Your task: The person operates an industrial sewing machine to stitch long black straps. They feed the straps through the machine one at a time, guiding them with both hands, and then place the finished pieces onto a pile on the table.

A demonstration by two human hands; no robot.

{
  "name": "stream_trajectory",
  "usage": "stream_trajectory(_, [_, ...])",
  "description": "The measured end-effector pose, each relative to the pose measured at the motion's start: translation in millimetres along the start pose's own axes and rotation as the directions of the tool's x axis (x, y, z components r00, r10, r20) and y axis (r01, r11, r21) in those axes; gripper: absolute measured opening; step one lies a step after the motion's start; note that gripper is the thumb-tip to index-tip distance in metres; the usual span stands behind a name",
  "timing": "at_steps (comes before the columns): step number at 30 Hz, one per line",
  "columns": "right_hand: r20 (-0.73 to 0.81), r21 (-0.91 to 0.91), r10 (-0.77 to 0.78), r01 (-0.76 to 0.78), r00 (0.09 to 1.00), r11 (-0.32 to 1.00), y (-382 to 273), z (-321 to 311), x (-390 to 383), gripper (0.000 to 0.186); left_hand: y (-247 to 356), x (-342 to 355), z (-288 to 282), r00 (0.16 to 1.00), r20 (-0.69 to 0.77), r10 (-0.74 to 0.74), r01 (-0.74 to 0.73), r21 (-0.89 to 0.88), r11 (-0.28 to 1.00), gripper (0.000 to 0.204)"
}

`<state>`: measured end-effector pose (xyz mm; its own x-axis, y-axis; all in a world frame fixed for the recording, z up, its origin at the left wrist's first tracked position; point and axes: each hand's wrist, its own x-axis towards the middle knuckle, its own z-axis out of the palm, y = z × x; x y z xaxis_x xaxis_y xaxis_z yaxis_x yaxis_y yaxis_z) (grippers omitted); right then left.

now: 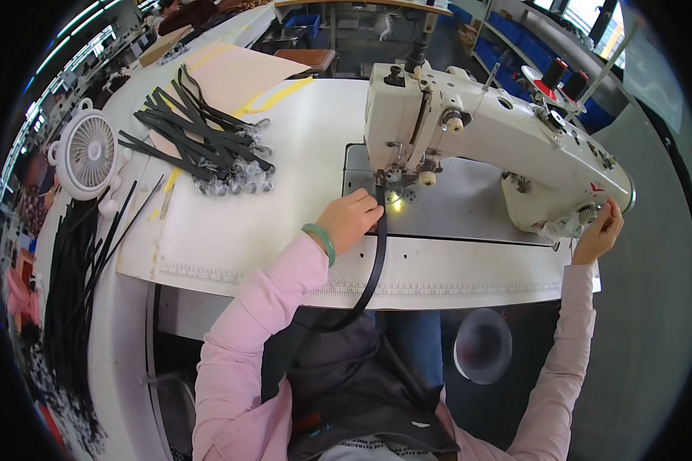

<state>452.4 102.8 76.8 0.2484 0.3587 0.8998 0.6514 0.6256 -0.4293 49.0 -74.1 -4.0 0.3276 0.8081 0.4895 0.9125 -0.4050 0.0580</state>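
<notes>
A white industrial sewing machine [469, 115] stands on the white table, its small lamp lit beside the needle. My left hand [350, 219], with a green bangle at the wrist, is closed on a long black strap [373, 273] just in front of the presser foot [388, 184]; the strap hangs down over the table's front edge. My right hand [603, 230] is at the machine's right end, fingers curled on or against the handwheel area [588, 215]; exactly what they grip is partly hidden.
A pile of black straps with clear plastic ends [192, 131] lies on the left over pink sheets [238, 69]. A white fan [92, 146] and long hanging straps [69, 292] are at far left. Thread cones [553, 77] stand behind the machine. Blue bins [507, 61] line shelves behind.
</notes>
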Motion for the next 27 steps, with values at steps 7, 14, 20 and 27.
stream_trajectory(7, [0.671, 0.515, -0.603, 0.314, 0.431, 0.797, -144, 17, -91, 0.034, 3, -1, -4, 0.994, -0.077, 0.075, -0.078, -0.035, 0.996, 0.025])
stream_trajectory(14, [0.566, 0.811, -0.808, 0.07, 0.162, 0.582, -195, 54, -136, 0.029, 3, -2, -4, 0.996, -0.087, 0.034, -0.039, -0.057, 0.998, 0.029])
stream_trajectory(20, [0.521, 0.832, -0.817, 0.067, 0.246, 0.55, -189, 59, -147, 0.024, -1, -4, 0, 0.994, -0.096, -0.046, 0.034, -0.129, 0.991, 0.034])
stream_trajectory(27, [0.531, 0.826, -0.803, 0.046, 0.271, 0.561, -186, 59, -147, 0.029, -6, 2, -1, 0.994, -0.076, -0.077, 0.057, -0.235, 0.97, 0.033])
